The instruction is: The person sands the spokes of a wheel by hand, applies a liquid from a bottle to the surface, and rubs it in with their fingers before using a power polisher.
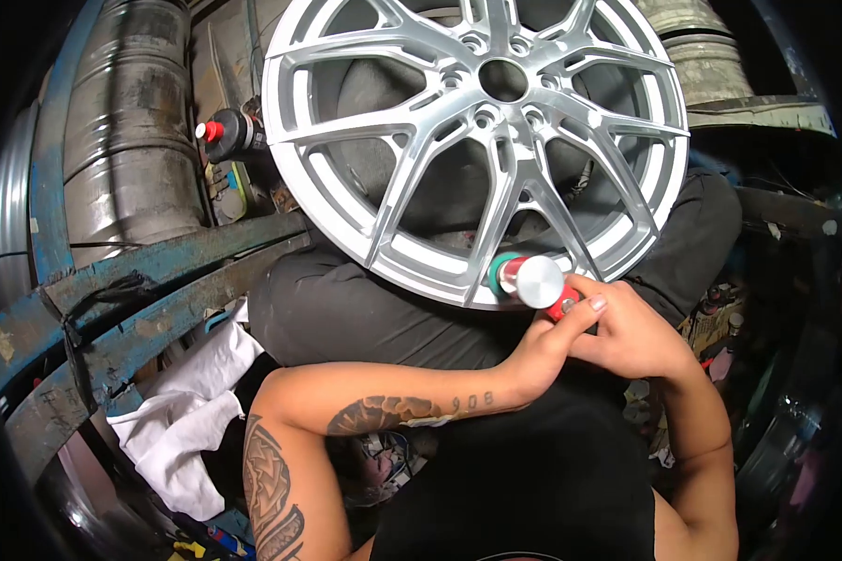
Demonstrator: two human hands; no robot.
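Note:
A silver multi-spoke wheel (501, 150) lies tilted across the person's knees, its near rim at the lap. On the lower rim, beside a spoke's end, sits the green disc of a small red hand tool (539, 281) with a round silver top. My left hand (547, 351) is closed around the tool's red body, thumb on top. From the right, my right hand (631, 327) is closed against the same body, touching the left hand. The hands and silver top hide most of the tool's body, and the disc is partly covered.
Blue worn metal bars (159, 271) cross the left side below large metal drums (131, 122). A black bottle with a red cap (234, 133) stands left of the wheel. White cloth (182, 430) hangs at lower left. Another metal frame (786, 210) is at the right.

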